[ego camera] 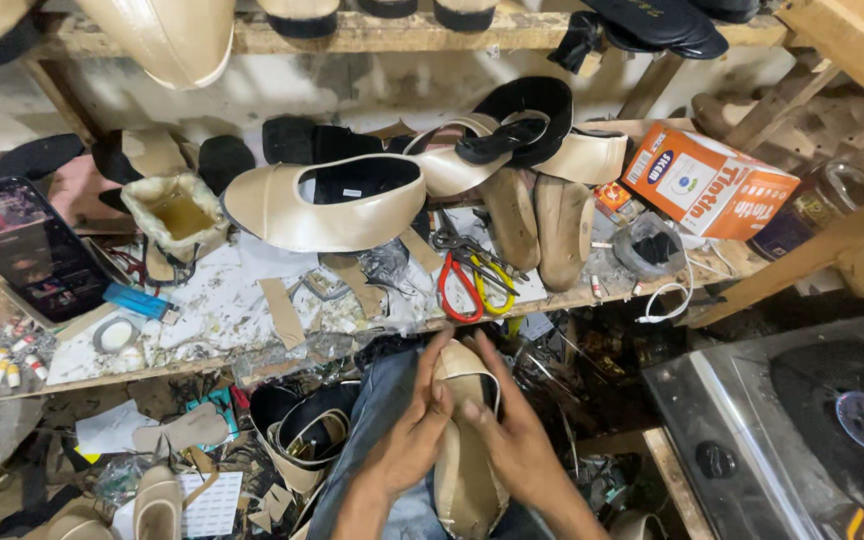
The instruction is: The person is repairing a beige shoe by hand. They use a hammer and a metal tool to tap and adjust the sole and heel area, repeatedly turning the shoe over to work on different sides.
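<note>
Two hands work below a cluttered table (pixel 212 320): the left hand (pixel 407 440) and right hand (pixel 517 445) clasp a cream shoe (pixel 464 470) on the lap, fingers (pixel 430 365) pressing its opening. One finished-looking cream shoe (pixel 327 205) lies above; red-handled scissors (pixel 460 285) rest untouched.

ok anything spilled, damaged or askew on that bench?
The workbench is strewn with paper scraps, dried glue blotches and offcuts. The glue pot has drips crusted down its sides. Both hands, left hand and right hand, grip the beige shoe; it looks undamaged.
</note>
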